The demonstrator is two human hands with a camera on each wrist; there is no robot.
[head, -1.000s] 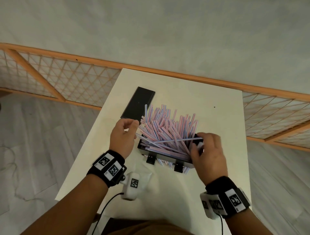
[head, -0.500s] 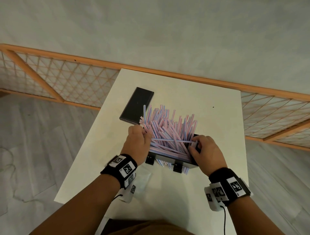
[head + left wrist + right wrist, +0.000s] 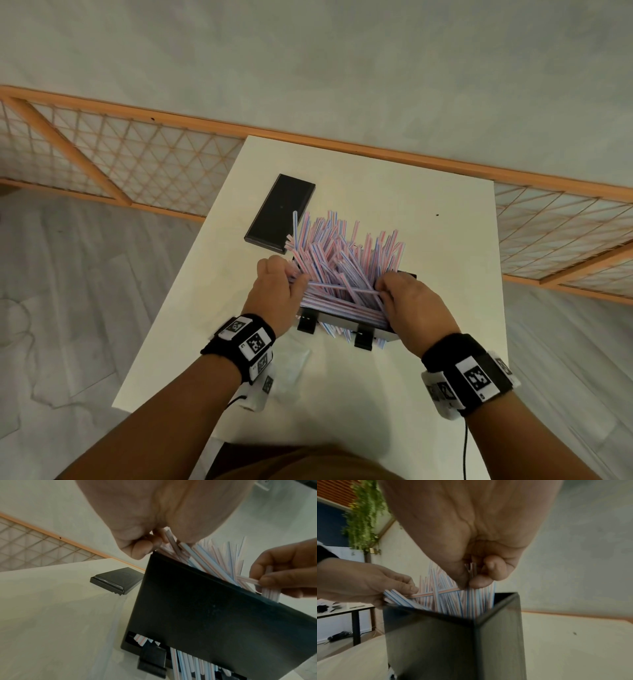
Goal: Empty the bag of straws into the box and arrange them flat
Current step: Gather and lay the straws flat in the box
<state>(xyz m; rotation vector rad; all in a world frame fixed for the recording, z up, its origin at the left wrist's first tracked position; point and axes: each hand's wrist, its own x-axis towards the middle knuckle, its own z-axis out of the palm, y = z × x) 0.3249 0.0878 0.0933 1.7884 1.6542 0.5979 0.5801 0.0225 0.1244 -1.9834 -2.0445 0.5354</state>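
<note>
1. Straws [image 3: 346, 263] with pink and blue stripes fill the black box [image 3: 383, 334] on the white table [image 3: 376, 178]. Many stick up and lean all ways.
2. From the head view, the left hand [image 3: 277, 294] is at the box's left end and the right hand [image 3: 414, 308] at its right end. One straw lies across the pile between them.
3. Only the left wrist view shows straws poking out of a slot low on the box's front wall [image 3: 214, 622].
4. That view shows the left fingers [image 3: 142, 547] curled round some straws.
5. In the right wrist view, the right fingers [image 3: 494, 568] pinch a few straws.
6. A black lid [image 3: 279, 214] lies flat behind the box, to the left.
7. A clear empty bag [image 3: 291, 366] lies near the left wrist.
</note>
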